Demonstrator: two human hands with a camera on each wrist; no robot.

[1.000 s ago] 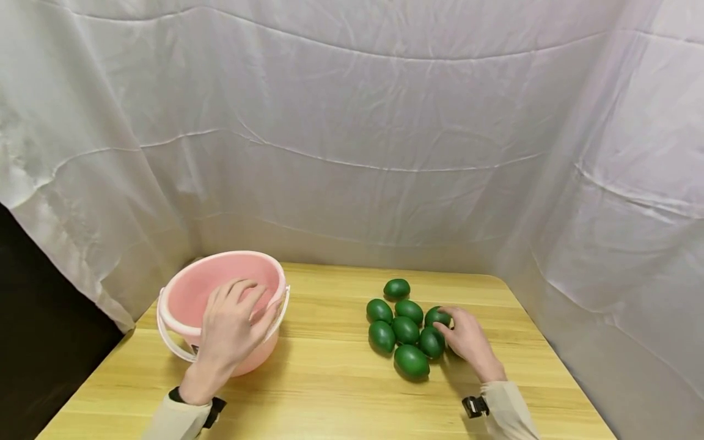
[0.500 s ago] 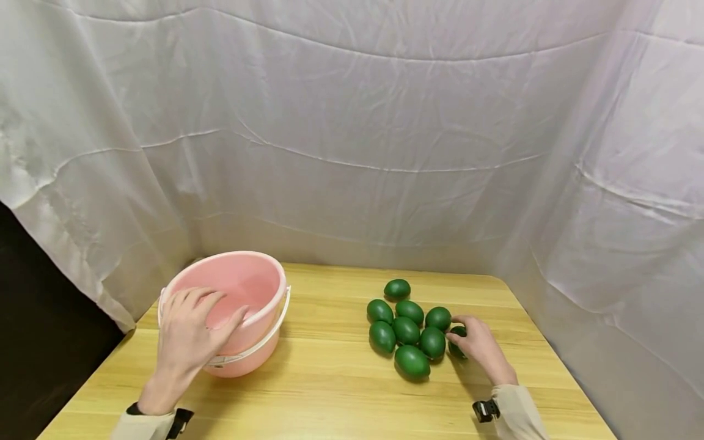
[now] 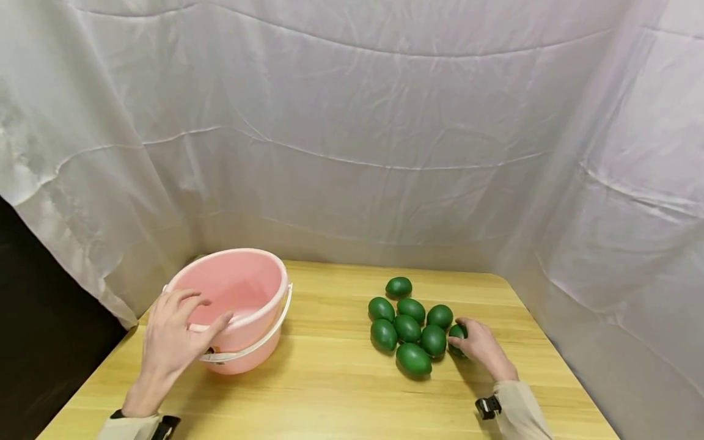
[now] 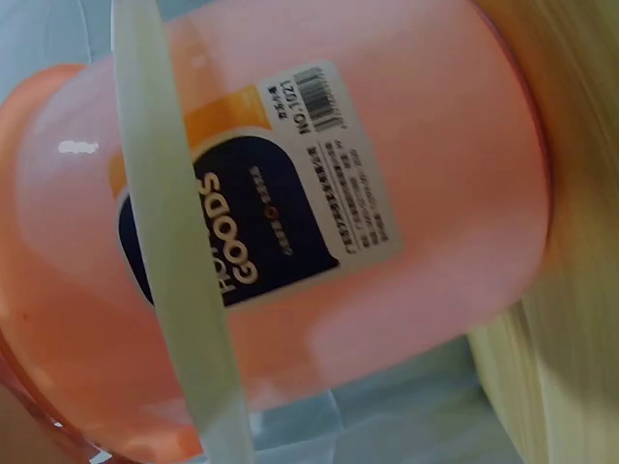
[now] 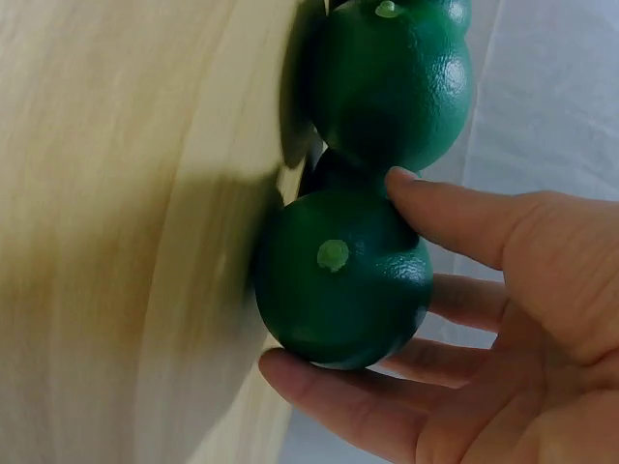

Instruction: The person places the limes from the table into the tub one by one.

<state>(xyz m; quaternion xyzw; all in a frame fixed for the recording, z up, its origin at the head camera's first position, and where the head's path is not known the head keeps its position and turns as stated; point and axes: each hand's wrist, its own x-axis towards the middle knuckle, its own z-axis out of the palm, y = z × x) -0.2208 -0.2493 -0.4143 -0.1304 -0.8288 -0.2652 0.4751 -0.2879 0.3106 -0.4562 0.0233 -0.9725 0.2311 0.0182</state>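
My left hand is at the near left rim of a pink bucket, fingers spread and loosely bent over the edge. In the left wrist view the bucket's labelled side fills the frame, crossed by its white handle. My right hand holds a dark green lime at the right end of a cluster. The right wrist view shows that lime between thumb and fingers, its pale stem end facing the camera and its underside close to the table.
Several more green limes lie together just left of my right hand, and one sits farther back. The wooden table is bordered by grey-white cloth behind and at the sides.
My left hand has moved left and toward me, from over the bucket's opening to its near left rim. My right hand has shifted right, from the cluster's edge onto the rightmost lime.
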